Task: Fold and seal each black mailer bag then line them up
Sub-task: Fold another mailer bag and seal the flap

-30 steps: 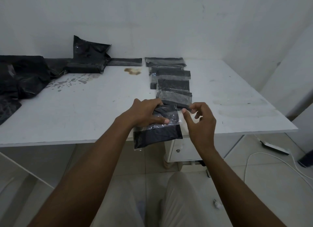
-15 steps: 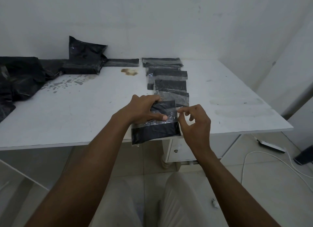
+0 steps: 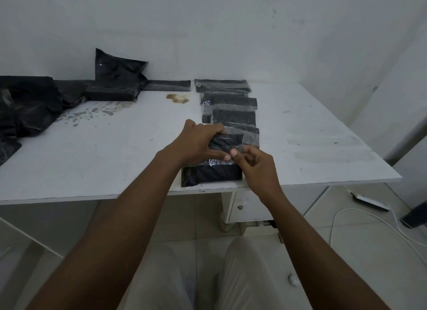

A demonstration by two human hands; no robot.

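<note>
A folded black mailer bag (image 3: 211, 173) lies near the front edge of the white table (image 3: 92, 161). My left hand (image 3: 198, 143) grips its far folded part, fingers curled over the top and thumb on the glossy flap. My right hand (image 3: 256, 168) is at the bag's right end, with thumb and forefinger pinched at the flap beside the left thumb. Beyond them a row of several folded, sealed mailer bags (image 3: 233, 104) runs away toward the wall, each overlapping the one behind.
A heap of unfolded black mailers (image 3: 27, 106) lies at the back left, with one puffed bag (image 3: 115, 78) against the wall. A brown stain (image 3: 178, 98) marks the table. A power strip (image 3: 369, 200) and white cable (image 3: 360, 219) lie on the floor at right.
The bag has come down from the air onto the table edge. My right hand has moved left onto the flap, up against the left thumb.
</note>
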